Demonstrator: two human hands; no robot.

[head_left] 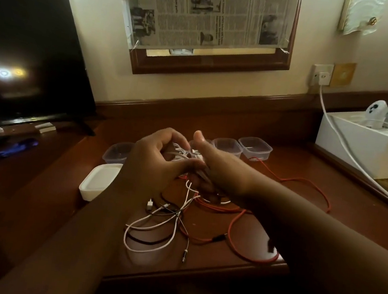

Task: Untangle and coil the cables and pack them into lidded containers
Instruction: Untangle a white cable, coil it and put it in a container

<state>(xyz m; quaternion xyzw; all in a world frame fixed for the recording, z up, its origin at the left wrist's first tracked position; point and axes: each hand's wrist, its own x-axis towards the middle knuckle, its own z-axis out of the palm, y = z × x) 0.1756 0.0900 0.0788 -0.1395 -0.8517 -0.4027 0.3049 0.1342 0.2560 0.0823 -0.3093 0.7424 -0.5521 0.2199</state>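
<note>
White cable (182,154) was bunched between both hands above the wooden tabletop (279,199): the left hand (154,159) curled its grip round the loops, the right hand (210,168) pinched strands just beside it, thumb raised. Its loose end hung into a tangle with a red cable (305,185) below. Clear containers (255,147) stood beyond; a lidded white container (97,182) lay left. Newspaper print on the far wall was too small to read.

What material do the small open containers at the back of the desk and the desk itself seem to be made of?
The open containers look like thin clear plastic: the dark desk shows through their walls. The desk looks like dark reddish wood with a glossy varnish, since it reflects light; whether it is solid wood or veneer is unclear.
</note>
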